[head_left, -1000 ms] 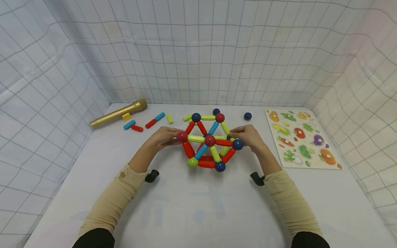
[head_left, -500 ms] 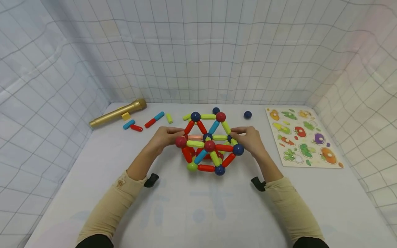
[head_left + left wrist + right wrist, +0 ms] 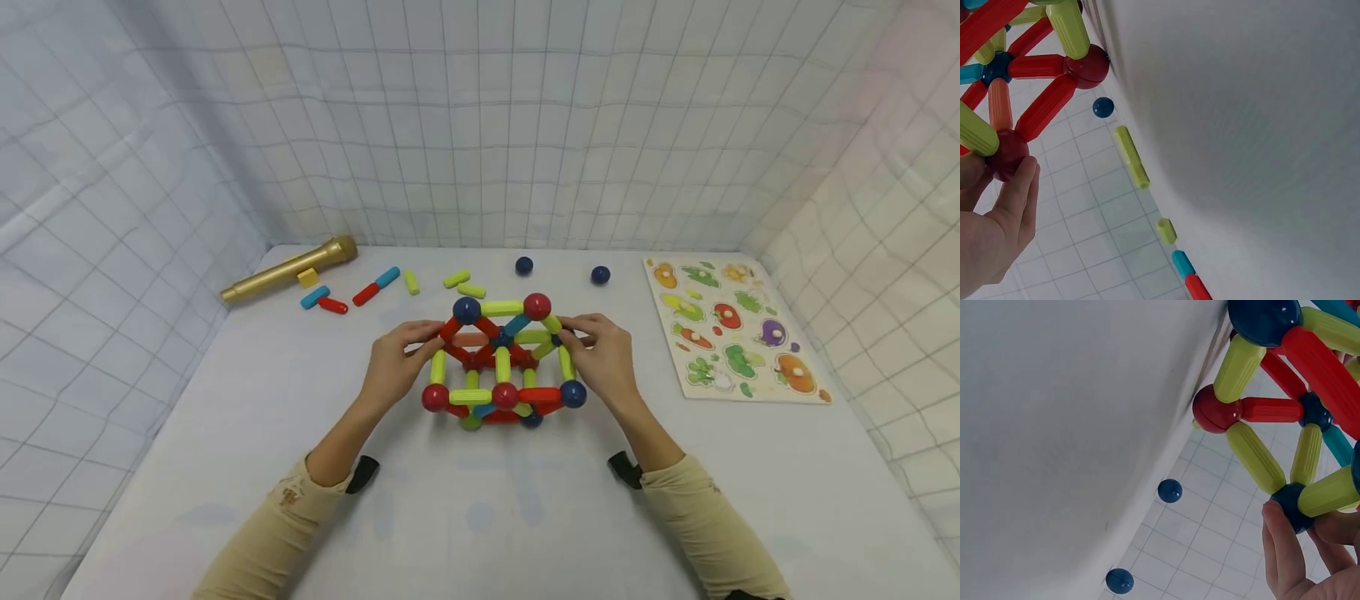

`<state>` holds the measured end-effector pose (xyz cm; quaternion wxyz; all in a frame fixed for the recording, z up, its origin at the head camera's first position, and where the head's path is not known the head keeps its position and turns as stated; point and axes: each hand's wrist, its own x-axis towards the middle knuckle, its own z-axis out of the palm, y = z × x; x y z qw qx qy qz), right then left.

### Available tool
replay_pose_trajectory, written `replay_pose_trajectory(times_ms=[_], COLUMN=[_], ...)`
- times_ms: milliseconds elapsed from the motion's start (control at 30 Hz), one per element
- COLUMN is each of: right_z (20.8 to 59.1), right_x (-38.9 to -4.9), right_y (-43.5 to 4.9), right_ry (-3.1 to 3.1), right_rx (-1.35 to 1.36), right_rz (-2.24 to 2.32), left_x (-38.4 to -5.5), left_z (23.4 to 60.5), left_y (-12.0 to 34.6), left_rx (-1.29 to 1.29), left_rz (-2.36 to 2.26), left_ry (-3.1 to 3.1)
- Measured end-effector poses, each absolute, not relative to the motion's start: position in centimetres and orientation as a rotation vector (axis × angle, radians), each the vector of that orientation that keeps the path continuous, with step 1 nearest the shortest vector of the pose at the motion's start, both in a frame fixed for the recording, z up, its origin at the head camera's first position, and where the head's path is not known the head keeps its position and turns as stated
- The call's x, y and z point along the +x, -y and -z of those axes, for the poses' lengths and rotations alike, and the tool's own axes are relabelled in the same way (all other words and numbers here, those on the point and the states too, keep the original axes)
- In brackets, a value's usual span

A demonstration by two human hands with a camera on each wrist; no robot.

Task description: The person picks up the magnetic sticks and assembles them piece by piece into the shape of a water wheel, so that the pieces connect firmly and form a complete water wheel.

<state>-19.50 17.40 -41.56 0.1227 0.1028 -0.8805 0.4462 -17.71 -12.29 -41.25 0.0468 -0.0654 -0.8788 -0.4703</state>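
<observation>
A ball-and-stick building structure (image 3: 502,362) stands on the table between my two hands, made of red, dark blue and green balls joined by red, lime and blue sticks. My left hand (image 3: 396,358) holds its left side; in the left wrist view the fingers and thumb pinch a red ball (image 3: 1010,155) at a corner. On the opposite side my right hand (image 3: 606,354) pinches a dark blue ball (image 3: 1291,506), seen in the right wrist view. The structure's underside is partly hidden behind its front sticks.
Behind the structure lie loose lime sticks (image 3: 457,278) and two dark blue balls (image 3: 600,275). At the back left are red and blue sticks (image 3: 366,294), a yellow block (image 3: 307,278) and a gold microphone (image 3: 292,269). A vegetable puzzle board (image 3: 738,333) lies on the right.
The structure has rolled toward me between my hands. Its front row of balls has come lower and nearer, and lime sticks behind it have come into view. Both hands still hold it.
</observation>
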Motion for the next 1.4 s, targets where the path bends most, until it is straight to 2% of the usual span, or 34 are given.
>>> replay_pose_trajectory(times_ms=[400,700,1033,1233,1400], right_z=[42.1,42.0,41.7,41.6,41.7], right_x=[-19.4,-19.2,-19.6,-19.8,-20.0], right_y=[-17.3,-17.0,-16.9,-17.3,-18.5], right_ry=[2.574,2.583,2.611,2.645,2.685], right_rx=[0.254,0.234,0.207,0.264,0.370], right_rz=[-1.318,-1.380,-1.378,-1.399,-1.487], left_x=[-18.2,-19.3,-19.5,-19.6,-20.4], left_z=[41.8,41.6,40.7,40.5,40.4], left_y=[12.4,14.1,13.9,13.8,15.1], left_rx=[-0.407,-0.233,-0.039,-0.012,-0.125], left_rz=[1.297,1.664,1.967,1.965,1.998], left_ry=[2.616,2.716,2.705,2.727,2.744])
